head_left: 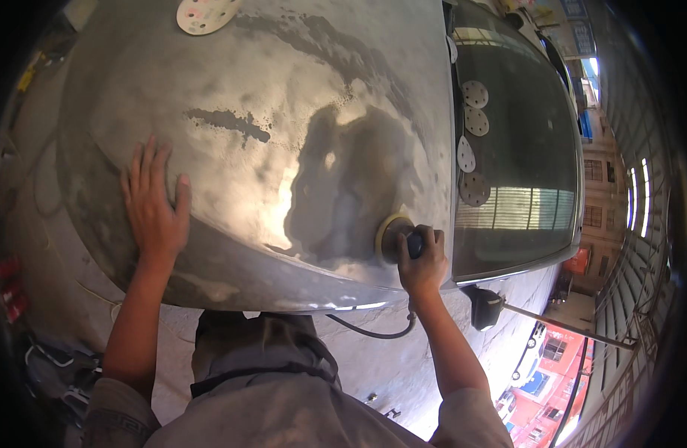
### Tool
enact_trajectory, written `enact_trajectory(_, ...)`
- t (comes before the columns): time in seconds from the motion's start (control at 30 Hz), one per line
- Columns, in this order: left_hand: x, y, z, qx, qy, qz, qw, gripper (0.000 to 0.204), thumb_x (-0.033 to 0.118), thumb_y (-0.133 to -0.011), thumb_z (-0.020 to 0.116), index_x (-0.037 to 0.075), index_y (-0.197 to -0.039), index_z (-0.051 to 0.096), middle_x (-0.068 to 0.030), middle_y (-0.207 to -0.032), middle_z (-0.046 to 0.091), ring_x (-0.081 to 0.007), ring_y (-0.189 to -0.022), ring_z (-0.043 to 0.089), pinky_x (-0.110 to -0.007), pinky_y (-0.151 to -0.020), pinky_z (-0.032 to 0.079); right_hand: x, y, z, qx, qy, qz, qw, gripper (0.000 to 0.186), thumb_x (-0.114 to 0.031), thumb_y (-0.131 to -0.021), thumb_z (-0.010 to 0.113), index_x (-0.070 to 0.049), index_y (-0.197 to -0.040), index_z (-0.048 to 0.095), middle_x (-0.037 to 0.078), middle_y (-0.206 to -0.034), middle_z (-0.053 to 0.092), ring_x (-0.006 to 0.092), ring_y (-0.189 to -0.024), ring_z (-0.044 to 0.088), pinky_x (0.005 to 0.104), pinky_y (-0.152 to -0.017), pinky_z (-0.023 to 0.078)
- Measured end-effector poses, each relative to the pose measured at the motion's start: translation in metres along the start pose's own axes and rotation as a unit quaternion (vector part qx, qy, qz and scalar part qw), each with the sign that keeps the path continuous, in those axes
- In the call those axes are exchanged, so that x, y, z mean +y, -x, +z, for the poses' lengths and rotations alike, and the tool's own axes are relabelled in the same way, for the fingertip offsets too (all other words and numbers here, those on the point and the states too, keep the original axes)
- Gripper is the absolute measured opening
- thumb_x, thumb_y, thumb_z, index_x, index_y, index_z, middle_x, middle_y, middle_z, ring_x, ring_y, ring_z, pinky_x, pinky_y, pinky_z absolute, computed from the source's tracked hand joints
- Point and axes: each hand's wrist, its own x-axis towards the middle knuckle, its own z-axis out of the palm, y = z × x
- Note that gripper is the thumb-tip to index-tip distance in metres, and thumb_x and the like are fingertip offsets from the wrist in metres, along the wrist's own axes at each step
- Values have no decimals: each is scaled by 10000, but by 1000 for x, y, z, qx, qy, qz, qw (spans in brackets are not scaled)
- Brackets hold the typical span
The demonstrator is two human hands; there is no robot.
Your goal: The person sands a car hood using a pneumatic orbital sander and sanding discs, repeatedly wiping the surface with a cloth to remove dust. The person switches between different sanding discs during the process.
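Observation:
My right hand point(424, 261) is wrapped round the dark top of a round orbital sander point(390, 237) with a yellowish pad. The pad rests on the car hood point(239, 179) near the windshield side, and a dark hose point(373, 334) hangs from the tool past the hood's edge. Flat on the hood's left part lies my left hand point(155, 201), fingers stretched out, holding nothing. The hood is dull grey with sanded patches; a glossy dark area point(343, 179) lies beside the sander, and a dark streak point(231, 123) farther off.
Several round perforated sanding discs point(475, 119) lie along the windshield's point(515, 164) lower edge. Another disc point(206, 15) sits on the far part of the hood. A side mirror point(484, 306) juts out at the right. Dark equipment point(56, 373) stands on the floor at lower left.

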Motion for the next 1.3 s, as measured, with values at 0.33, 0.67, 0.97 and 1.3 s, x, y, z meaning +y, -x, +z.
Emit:
enact_trajectory(0.33,5,0,-3,1,10,2,1000,536,342,-1103,557,121,-1591,536,-121,-1710,466,-380,-1616,357,-621,-1314,206,-4,-11,4,32,1,12,999,345,-431,-975,770,-155,-1163,681,162,-1121,668,440,-898,749,540,-756,597)
enact_trajectory(0.67,5,1,-1,3,10,-2,1000,535,333,-1090,578,107,-1574,549,-124,-1698,480,-388,-1603,373,-621,-1306,224,1,-12,5,18,16,40,999,364,-420,-943,804,-158,-1175,704,164,-1121,672,440,-934,753,538,-787,595)
enact_trajectory(0.97,4,-1,-3,11,-2,8,1000,539,312,-1076,604,93,-1565,552,-144,-1677,499,-393,-1587,398,-625,-1290,256,-7,-15,5,24,4,0,1000,344,-416,-964,781,-157,-1174,697,153,-1129,663,431,-905,745,536,-762,593)
enact_trajectory(1.3,3,-1,-2,19,10,9,1000,537,308,-1067,615,100,-1558,558,-136,-1678,502,-387,-1592,395,-618,-1293,254,24,-25,6,49,58,63,995,313,-421,-982,753,-159,-1142,691,165,-1152,670,454,-930,738,542,-772,584)
